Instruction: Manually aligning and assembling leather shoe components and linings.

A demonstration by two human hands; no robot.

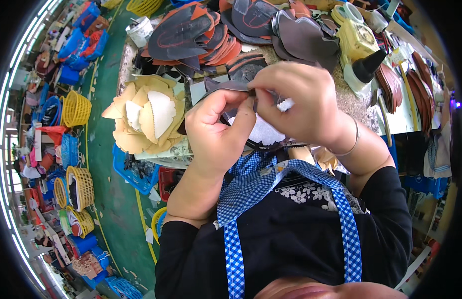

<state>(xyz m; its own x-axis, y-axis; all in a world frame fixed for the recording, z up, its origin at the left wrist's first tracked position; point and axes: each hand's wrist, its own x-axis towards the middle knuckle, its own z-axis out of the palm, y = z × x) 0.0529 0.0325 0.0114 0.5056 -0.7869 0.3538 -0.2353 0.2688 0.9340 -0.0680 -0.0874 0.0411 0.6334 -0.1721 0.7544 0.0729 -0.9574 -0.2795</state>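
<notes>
A dark grey leather piece (226, 85) is raised over the bench in front of my chest. My left hand (218, 122) is closed, with thumb and fingers pinching its edge. Meeting it there, my right hand (303, 99) has its fingertips pinched together at the same edge; whether it also grips something small is hidden. Behind and below both hands shows a pale panel with a dark rim (263, 133), partly covered by them. To the left of my left hand lies a pile of tan scalloped pieces (129, 134), with white pieces (163, 113) on top.
Stacks of black leather pieces with orange undersides (183, 32) and brown pieces (308, 42) fill the bench's far side. A black-nozzled bottle (369, 66) stands right, beside a yellowish container (355, 40). Left of the bench, a blue basket (141, 174) sits low; yellow baskets (76, 108) line the green floor.
</notes>
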